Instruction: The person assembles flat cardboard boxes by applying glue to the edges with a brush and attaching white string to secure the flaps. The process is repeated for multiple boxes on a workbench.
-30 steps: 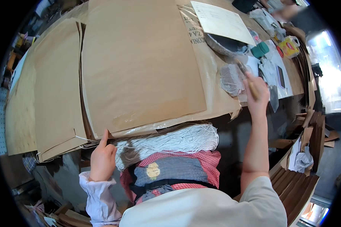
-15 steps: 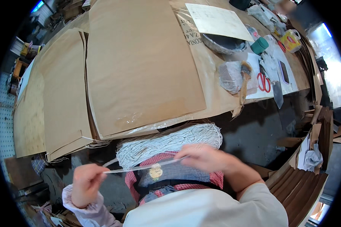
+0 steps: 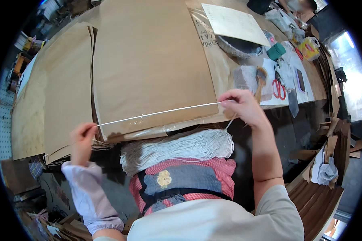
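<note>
A white cord (image 3: 157, 114) is stretched taut between my two hands, lying along the near edge of a large brown paper sheet (image 3: 149, 64). My left hand (image 3: 83, 138) pinches the cord's left end, and my right hand (image 3: 242, 105) pinches its right end. Below the cord, a thick bundle of white cords (image 3: 177, 149) rests on my lap against a red checked apron (image 3: 185, 180). A stack of brown paper sheets (image 3: 64, 88) lies to the left on the table.
At the right of the table are red-handled scissors (image 3: 278, 89), a teal tape roll (image 3: 276, 51), a dark bowl in plastic (image 3: 239, 45), a white sheet (image 3: 233, 24) and a yellow packet (image 3: 309, 47). Folded brown paper pieces (image 3: 313, 197) stand at lower right.
Both hands rose from my lap to the table edge and moved apart, pulling the cord straight along the paper's near edge. A second ago my right hand was reaching far right on the table.
</note>
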`<state>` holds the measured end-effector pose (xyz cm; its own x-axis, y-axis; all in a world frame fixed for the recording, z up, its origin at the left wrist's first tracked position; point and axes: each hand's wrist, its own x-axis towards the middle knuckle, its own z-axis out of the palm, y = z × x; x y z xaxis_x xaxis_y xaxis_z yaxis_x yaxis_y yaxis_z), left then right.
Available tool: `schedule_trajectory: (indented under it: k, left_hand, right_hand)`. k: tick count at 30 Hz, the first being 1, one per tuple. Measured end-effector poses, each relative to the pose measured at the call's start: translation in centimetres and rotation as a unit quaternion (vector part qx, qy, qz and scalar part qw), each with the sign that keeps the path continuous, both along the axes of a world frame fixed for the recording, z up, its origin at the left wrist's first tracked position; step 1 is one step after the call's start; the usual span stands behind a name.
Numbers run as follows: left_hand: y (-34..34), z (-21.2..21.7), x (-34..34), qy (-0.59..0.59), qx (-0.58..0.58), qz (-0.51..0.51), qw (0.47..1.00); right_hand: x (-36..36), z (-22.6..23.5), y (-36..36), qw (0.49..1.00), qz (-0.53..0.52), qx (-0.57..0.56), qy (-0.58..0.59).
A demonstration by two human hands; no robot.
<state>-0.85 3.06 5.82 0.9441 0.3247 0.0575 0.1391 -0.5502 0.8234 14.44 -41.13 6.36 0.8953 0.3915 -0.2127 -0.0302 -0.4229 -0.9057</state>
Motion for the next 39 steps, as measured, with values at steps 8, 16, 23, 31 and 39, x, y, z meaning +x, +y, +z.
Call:
schedule_trajectory:
  k: [8, 16, 23, 31, 39]
  left_hand:
    - [4.4, 0.4, -1.7, 0.068, 0.048, 0.013, 0.996]
    - [4.2, -5.3, 0.1, 0.115, 0.131, 0.026, 0.984]
    - [-3.4, -3.2, 0.7, 0.038, 0.612, 0.108, 0.783]
    - [-6.5, -6.1, 0.0, -0.108, 0.267, -0.086, 0.954]
    - [-4.3, -4.1, 1.0, -0.044, 0.227, -0.209, 0.950]
  right_hand:
    - [1.0, -0.5, 0.8, 0.997, 0.030, -0.048, -0.047]
    - [1.1, -7.1, 1.7, 0.993, -0.004, -0.091, -0.077]
    - [0.5, -7.6, 1.2, 0.997, -0.011, -0.022, -0.067]
    - [-0.3, -6.9, 2.2, 0.991, 0.012, -0.112, -0.078]
    - [-2.0, -7.7, 4.5, 0.884, 0.067, -0.087, -0.454]
